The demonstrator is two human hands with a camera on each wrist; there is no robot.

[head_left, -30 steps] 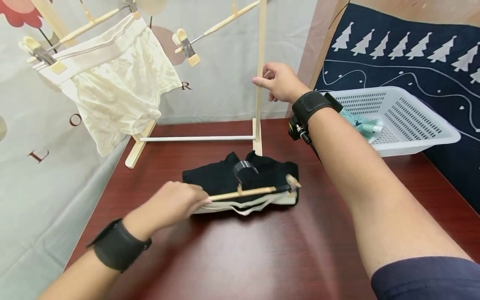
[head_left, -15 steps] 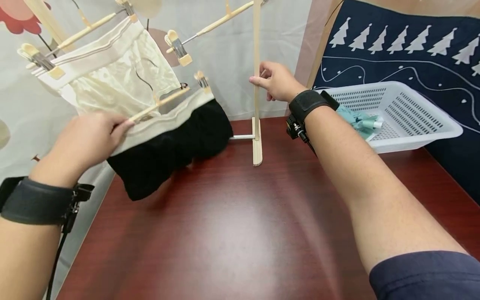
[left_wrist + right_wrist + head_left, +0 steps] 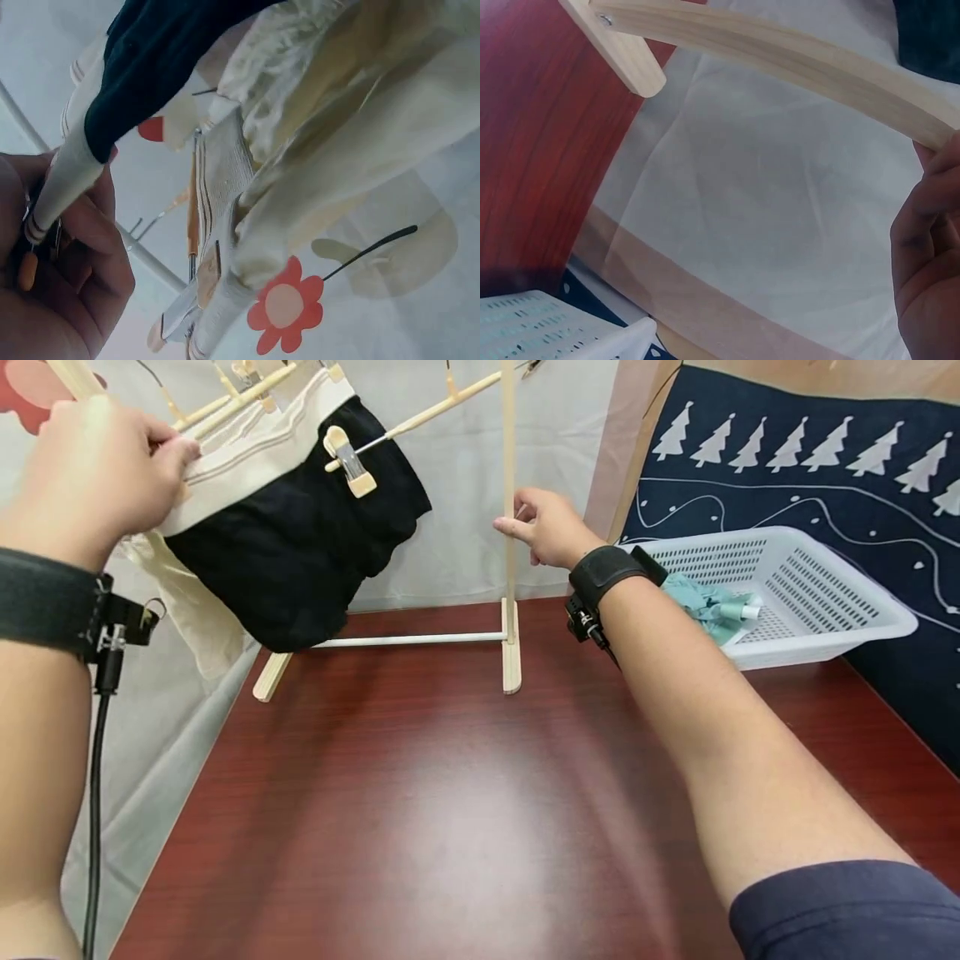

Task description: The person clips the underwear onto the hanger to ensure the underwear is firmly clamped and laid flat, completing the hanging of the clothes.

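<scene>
My left hand (image 3: 97,472) is raised at the top left and grips the end of a wooden clip hanger (image 3: 247,393) that carries black shorts (image 3: 300,543) with a white waistband (image 3: 247,460). In the left wrist view the fingers (image 3: 90,247) curl round the waistband end (image 3: 67,180). Cream shorts (image 3: 337,150) hang just behind on the wooden drying rack. My right hand (image 3: 543,527) holds the rack's upright post (image 3: 510,527), its fingers (image 3: 930,225) curled against the wood (image 3: 780,52).
A white plastic basket (image 3: 787,593) with pale green cloth (image 3: 712,606) stands at the back right on the red-brown table (image 3: 450,818). The rack's feet (image 3: 512,652) and a white crossbar (image 3: 405,639) rest at the table's far edge. A printed sheet hangs behind.
My left hand has lifted the hanger with the black shorts off the table, up and left to the rack's top. The right hand has stayed on the post.
</scene>
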